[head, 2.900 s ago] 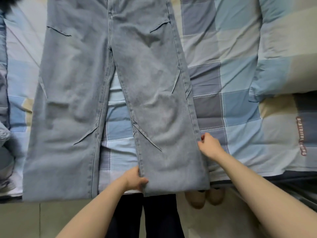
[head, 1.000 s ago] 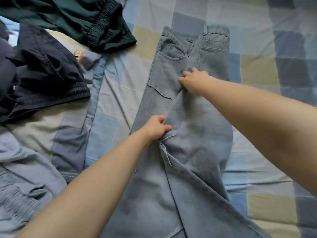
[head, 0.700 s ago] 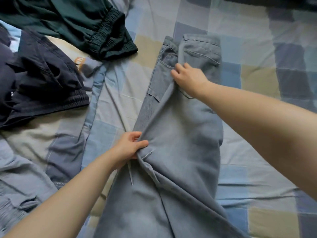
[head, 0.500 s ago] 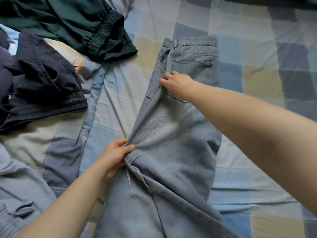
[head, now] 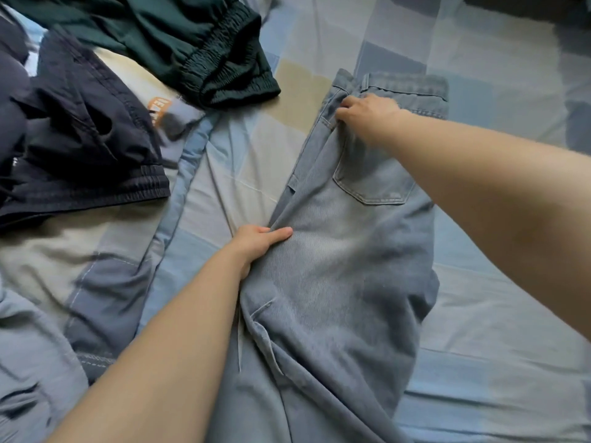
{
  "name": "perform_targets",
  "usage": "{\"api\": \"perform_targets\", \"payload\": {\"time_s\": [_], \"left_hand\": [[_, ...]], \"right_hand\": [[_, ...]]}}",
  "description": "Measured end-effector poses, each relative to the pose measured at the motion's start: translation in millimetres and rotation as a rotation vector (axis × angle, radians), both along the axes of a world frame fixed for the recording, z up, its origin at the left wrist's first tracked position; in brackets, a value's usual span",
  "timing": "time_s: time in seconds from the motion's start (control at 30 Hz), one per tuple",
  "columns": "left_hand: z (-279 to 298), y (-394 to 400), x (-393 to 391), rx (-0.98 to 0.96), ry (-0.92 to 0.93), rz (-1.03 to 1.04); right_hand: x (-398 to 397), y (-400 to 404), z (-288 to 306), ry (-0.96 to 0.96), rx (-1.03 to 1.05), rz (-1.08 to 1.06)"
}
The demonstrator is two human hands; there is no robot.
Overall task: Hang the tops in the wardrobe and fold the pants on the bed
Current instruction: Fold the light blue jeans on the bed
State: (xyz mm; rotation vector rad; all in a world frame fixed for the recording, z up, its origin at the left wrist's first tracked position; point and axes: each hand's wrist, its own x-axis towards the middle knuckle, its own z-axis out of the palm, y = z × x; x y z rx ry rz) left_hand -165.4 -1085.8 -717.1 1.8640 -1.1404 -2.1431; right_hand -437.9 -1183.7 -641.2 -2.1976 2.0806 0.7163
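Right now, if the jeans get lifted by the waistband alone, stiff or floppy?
Likely floppy: the jeans already drape in soft folds under the left hand. Probably heavyish for cloth, since the denim looks thick at the waistband near the right hand. Unlikely to slip, given the coarse weave.

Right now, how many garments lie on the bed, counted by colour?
Light blue: 1, the jeans, gripped by the left hand and the right hand
Dark green: 1, the green garment
Dark navy: 1, the navy garment
Total: 3 garments on the checked bed sheet
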Motion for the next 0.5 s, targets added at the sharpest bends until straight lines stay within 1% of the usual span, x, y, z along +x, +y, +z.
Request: {"api": "perform_targets", "payload": {"time_s": [0.07, 0.13, 0.17, 0.23, 0.3, 0.37, 0.43, 0.5], "left_hand": [[-3, -1, 2, 0.025, 0.013, 0.010], [-3, -2, 1, 0.033, -0.009, 0.045], [-4, -4, -1, 0.043, -0.024, 0.063], [-4, -3, -2, 0.040, -0.052, 0.105], [-5, 0, -5, 0.008, -0.077, 0.181], [-7, 2, -6, -0.004, -0.098, 0.276], [-7, 1, -5, -0.016, -0.115, 0.326], [-6, -4, -6, -0.022, -0.108, 0.338]], "right_hand": [[-5, -6, 3, -0.098, -0.058, 0.052], [-7, -8, 7, -0.236, -0.216, 0.091], [-6, -9, 9, -0.268, -0.304, 0.111], [3, -7, 8, -0.252, -0.410, 0.166], [12, -9, 5, -0.226, -0.453, 0.150], [17, -15, -2, -0.219, -0.405, 0.104], [19, -21, -12, -0.266, -0.254, 0.082], [20, -19, -20, -0.404, -0.155, 0.015]]}}
